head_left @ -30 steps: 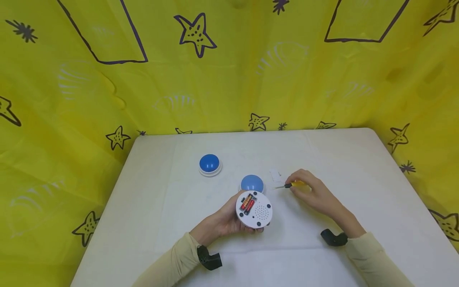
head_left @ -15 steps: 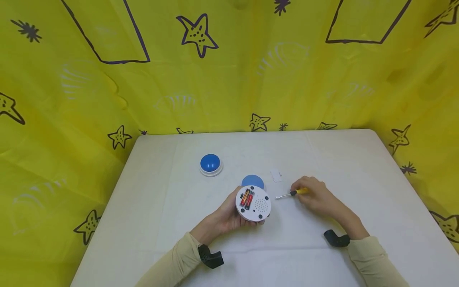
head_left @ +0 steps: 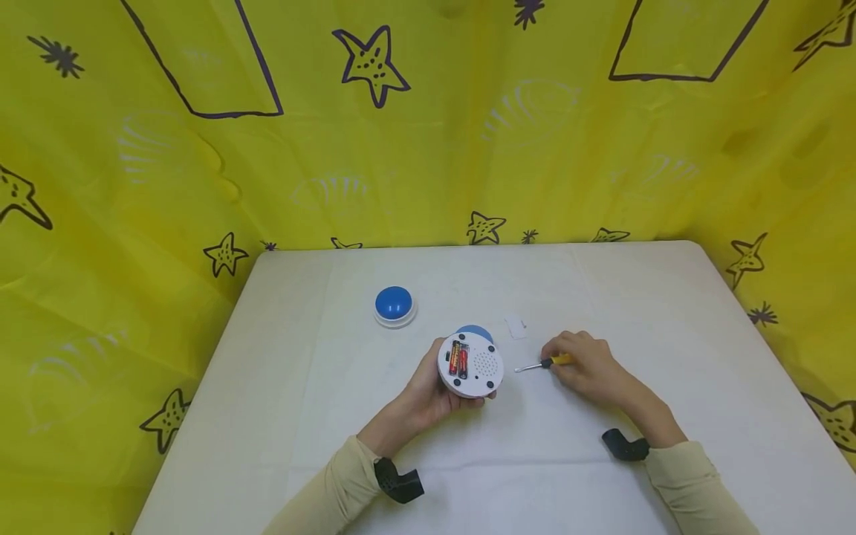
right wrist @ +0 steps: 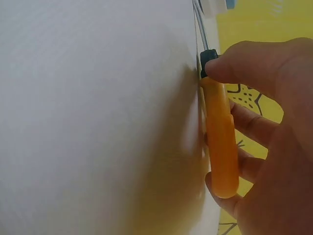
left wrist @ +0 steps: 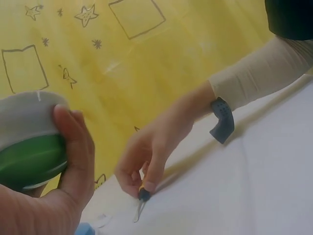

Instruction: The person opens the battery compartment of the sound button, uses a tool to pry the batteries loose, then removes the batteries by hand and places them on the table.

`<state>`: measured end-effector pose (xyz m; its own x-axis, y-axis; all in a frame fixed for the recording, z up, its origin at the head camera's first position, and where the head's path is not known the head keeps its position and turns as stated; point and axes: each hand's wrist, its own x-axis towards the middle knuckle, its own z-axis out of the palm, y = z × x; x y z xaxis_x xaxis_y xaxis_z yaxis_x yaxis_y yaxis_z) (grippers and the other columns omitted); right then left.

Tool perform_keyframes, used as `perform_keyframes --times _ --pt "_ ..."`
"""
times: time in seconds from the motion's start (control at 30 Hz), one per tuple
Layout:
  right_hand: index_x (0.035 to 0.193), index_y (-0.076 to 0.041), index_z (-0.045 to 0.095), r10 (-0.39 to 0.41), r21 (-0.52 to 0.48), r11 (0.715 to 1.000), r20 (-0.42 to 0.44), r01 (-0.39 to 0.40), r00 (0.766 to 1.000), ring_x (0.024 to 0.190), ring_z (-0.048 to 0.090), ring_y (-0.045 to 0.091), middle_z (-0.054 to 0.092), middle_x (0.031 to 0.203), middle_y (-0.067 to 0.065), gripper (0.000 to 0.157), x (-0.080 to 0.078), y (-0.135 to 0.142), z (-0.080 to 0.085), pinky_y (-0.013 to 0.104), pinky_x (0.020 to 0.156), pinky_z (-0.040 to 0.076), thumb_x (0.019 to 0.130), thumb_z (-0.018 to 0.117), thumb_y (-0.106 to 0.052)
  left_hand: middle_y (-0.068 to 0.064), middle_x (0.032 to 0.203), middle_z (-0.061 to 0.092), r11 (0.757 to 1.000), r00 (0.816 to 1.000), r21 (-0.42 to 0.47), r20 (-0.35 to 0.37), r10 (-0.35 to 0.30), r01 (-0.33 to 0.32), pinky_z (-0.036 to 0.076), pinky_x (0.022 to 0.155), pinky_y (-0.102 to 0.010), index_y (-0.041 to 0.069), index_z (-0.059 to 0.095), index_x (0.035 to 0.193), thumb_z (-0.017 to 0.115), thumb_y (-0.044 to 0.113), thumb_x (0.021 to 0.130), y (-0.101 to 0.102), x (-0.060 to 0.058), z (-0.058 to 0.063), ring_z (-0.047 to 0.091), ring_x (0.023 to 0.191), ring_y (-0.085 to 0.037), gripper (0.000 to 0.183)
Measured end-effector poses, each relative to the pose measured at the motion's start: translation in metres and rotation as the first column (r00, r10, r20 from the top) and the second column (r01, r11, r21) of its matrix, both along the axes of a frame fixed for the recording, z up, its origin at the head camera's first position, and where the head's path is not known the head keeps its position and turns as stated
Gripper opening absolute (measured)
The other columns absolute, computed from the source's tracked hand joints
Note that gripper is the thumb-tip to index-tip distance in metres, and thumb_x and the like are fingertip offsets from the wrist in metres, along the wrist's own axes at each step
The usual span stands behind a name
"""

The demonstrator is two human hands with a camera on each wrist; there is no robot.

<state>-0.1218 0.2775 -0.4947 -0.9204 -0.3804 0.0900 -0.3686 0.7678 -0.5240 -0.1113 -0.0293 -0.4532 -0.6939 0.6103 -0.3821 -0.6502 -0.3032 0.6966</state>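
Observation:
My left hand (head_left: 428,386) grips a round white push-button buzzer (head_left: 483,380), its underside turned up. Two red batteries (head_left: 458,360) lie in its uncovered compartment, beside a ring of small speaker holes. The left wrist view shows its green dome (left wrist: 34,159) facing down within the curled fingers. My right hand (head_left: 588,368) pinches a screwdriver (right wrist: 221,142) with a yellow-orange handle and black collar, low over the table. The metal shaft (head_left: 530,368) points left toward the buzzer, apart from it.
A blue-domed buzzer (head_left: 394,305) stands on the white table (head_left: 321,371), back left. Another blue dome (head_left: 476,331) shows partly behind the held buzzer. A small white battery cover (head_left: 516,327) lies just beyond the screwdriver. A yellow patterned curtain (head_left: 428,163) surrounds the table.
The buzzer in my left hand has moved up and slightly turned, covering more of the blue dome behind. My right hand has lowered toward me with the screwdriver, then stayed nearly still.

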Motion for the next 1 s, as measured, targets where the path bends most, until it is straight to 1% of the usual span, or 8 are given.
perform_keyframes --times 0.1,0.23,0.47,0.63,0.77,0.83,0.93,1.0 --pt "0.104 -0.025 0.071 -0.001 0.039 0.999 0.01 0.001 1.0 0.105 0.056 0.025 0.07 0.109 -0.003 0.025 0.0 -0.002 0.004 0.047 0.088 0.031 0.091 0.073 -0.004 -0.005 0.115 0.072 0.998 0.997 -0.021 -0.049 0.063 -0.064 0.06 0.07 -0.026 0.017 0.044 0.155 0.022 0.051 0.106 0.004 0.001 0.0 0.075 0.088 -0.021 0.063" --pt "0.106 -0.023 0.071 -0.004 0.078 0.997 0.019 0.003 1.0 0.107 0.059 0.028 0.07 0.11 0.0 0.022 0.001 -0.005 0.01 0.054 0.093 0.034 0.092 0.074 -0.006 -0.01 0.124 0.071 0.987 0.985 -0.046 -0.094 0.146 -0.151 0.06 0.072 -0.028 0.017 0.047 0.153 0.021 0.051 0.107 0.011 0.004 0.0 0.075 0.091 -0.022 0.062" --pt "0.107 -0.022 0.071 0.002 0.089 0.996 0.016 -0.003 1.0 0.106 0.061 0.027 0.07 0.108 -0.002 0.022 0.003 -0.009 0.016 0.053 0.092 0.035 0.092 0.075 -0.006 -0.015 0.134 0.066 0.963 0.96 -0.024 -0.086 0.265 -0.268 0.06 0.078 -0.032 0.013 0.048 0.151 0.02 0.048 0.108 0.021 0.008 -0.004 0.074 0.098 -0.026 0.062" --pt "0.112 -0.017 0.07 0.034 0.019 0.999 -0.019 -0.033 0.999 0.102 0.063 0.022 0.071 0.108 -0.003 0.022 0.005 -0.015 0.022 0.048 0.092 0.039 0.094 0.073 -0.005 -0.019 0.147 0.057 0.943 0.94 0.002 -0.082 0.331 -0.332 0.059 0.087 -0.04 0.01 0.045 0.152 0.023 0.045 0.107 0.026 0.008 -0.007 0.069 0.112 -0.029 0.061" --pt "0.117 -0.014 0.068 0.085 -0.072 0.994 -0.027 -0.087 0.996 0.097 0.06 0.01 0.071 0.11 -0.003 0.024 0.008 -0.021 0.027 0.04 0.091 0.049 0.096 0.07 -0.003 -0.021 0.155 0.047 0.928 0.924 0.026 -0.088 0.372 -0.371 0.056 0.1 -0.05 0.01 0.039 0.156 0.024 0.044 0.107 0.028 0.009 -0.008 0.061 0.128 -0.03 0.062" --pt "0.119 -0.013 0.067 0.101 -0.109 0.989 -0.039 -0.104 0.994 0.094 0.058 0.005 0.071 0.11 -0.003 0.025 0.009 -0.023 0.029 0.036 0.086 0.053 0.097 0.07 -0.003 -0.021 0.157 0.044 0.922 0.917 0.035 -0.088 0.388 -0.386 0.053 0.106 -0.053 0.01 0.038 0.158 0.023 0.044 0.107 0.03 0.01 -0.008 0.058 0.133 -0.031 0.062" --pt "0.118 -0.013 0.068 0.115 -0.161 0.978 -0.1 -0.13 0.988 0.091 0.056 0.002 0.071 0.107 -0.001 0.026 0.011 -0.027 0.031 0.03 0.08 0.055 0.096 0.071 -0.001 -0.02 0.16 0.04 0.912 0.908 0.055 -0.09 0.409 -0.406 0.049 0.111 -0.055 0.01 0.034 0.159 0.021 0.043 0.107 0.031 0.011 -0.009 0.052 0.139 -0.031 0.063" --pt "0.117 -0.013 0.069 0.126 -0.198 0.968 -0.163 -0.158 0.979 0.089 0.057 0.001 0.072 0.105 0.0 0.028 0.01 -0.031 0.032 0.025 0.077 0.054 0.094 0.072 0.002 -0.019 0.163 0.036 0.907 0.903 0.069 -0.088 0.42 -0.415 0.045 0.115 -0.055 0.01 0.03 0.161 0.02 0.041 0.106 0.033 0.011 -0.01 0.047 0.143 -0.032 0.064"
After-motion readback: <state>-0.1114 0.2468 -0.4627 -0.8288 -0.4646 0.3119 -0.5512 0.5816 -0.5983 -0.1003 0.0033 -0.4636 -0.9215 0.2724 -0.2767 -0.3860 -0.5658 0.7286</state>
